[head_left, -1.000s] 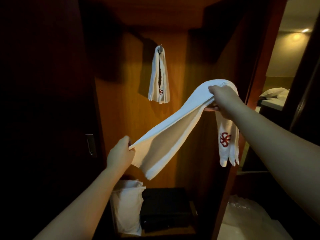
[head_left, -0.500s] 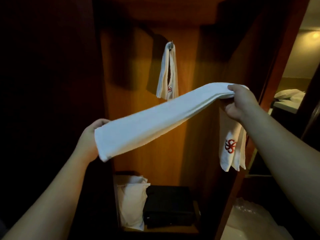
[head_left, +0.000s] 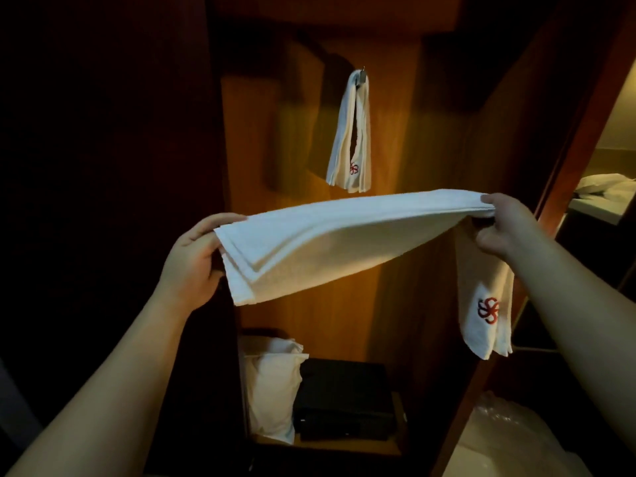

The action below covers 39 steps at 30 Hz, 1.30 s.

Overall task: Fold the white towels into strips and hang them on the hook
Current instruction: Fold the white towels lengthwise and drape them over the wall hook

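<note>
A white towel, folded lengthwise into a strip, stretches almost level between my hands in front of an open wooden closet. My left hand grips its left end, where several layered edges show. My right hand pinches the strip near its middle, and the other end with a red logo hangs down below that hand. Another folded white towel with a red logo hangs from a small metal hook on the closet's back panel, above and behind the held towel.
On the closet floor lie a white pillow or bag and a black box. The closet's wooden side wall stands on the right, a dark panel on the left. A clear plastic bag lies at lower right; a lit room shows beyond.
My left hand has risen and brought its end of the towel up, so the strip went from steeply slanted to nearly level. My right hand kept its hold, and the view drew closer.
</note>
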Each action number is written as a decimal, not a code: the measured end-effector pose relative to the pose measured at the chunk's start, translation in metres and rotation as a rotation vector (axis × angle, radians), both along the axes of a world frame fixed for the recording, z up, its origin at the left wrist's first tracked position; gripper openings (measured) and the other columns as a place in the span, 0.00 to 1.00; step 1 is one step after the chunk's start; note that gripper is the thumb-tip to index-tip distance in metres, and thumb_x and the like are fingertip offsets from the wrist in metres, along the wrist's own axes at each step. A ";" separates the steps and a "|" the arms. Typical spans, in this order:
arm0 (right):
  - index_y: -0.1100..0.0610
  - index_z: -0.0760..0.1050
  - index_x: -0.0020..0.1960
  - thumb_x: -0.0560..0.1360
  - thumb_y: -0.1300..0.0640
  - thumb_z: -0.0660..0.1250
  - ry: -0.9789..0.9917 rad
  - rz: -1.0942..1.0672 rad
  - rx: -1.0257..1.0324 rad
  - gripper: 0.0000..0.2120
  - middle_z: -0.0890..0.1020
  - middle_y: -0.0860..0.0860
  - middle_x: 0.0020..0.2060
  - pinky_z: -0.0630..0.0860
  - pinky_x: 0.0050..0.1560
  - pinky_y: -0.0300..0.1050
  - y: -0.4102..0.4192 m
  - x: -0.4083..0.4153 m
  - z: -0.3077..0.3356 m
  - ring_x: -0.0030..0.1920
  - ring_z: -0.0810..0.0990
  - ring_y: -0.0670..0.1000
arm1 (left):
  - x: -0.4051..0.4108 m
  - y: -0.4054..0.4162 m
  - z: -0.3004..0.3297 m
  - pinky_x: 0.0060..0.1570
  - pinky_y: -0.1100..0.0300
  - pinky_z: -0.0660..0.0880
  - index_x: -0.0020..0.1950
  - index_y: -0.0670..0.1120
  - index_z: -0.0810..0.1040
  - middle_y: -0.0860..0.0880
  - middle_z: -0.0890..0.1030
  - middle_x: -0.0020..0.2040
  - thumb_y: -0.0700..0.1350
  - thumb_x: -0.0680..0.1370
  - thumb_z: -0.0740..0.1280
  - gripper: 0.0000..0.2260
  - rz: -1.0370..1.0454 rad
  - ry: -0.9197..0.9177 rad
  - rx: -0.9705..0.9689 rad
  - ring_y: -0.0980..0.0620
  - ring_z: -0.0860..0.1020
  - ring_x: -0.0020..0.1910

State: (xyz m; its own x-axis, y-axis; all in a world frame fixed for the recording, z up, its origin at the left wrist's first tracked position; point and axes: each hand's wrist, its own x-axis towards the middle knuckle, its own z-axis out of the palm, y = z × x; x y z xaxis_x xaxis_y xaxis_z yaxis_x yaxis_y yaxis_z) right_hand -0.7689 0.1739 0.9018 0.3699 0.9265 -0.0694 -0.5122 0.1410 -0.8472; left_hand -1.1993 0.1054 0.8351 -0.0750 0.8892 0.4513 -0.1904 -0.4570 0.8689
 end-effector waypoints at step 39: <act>0.56 0.64 0.69 0.80 0.51 0.67 -0.138 0.072 0.026 0.22 0.81 0.58 0.56 0.81 0.38 0.65 -0.006 -0.049 0.002 0.52 0.82 0.61 | 0.124 0.037 -0.176 0.37 0.55 0.77 0.66 0.50 0.67 0.41 0.76 0.53 0.28 0.75 0.64 0.25 -0.041 0.023 -0.928 0.46 0.78 0.48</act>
State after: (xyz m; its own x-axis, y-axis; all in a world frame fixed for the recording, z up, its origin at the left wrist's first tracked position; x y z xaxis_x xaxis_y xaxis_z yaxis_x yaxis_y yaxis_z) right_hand -0.8181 0.1680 0.9042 0.3068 0.9518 0.0016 -0.4006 0.1307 -0.9069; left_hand -1.0749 0.1428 0.6590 -0.0354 0.8966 -0.4413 -0.1689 0.4299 0.8869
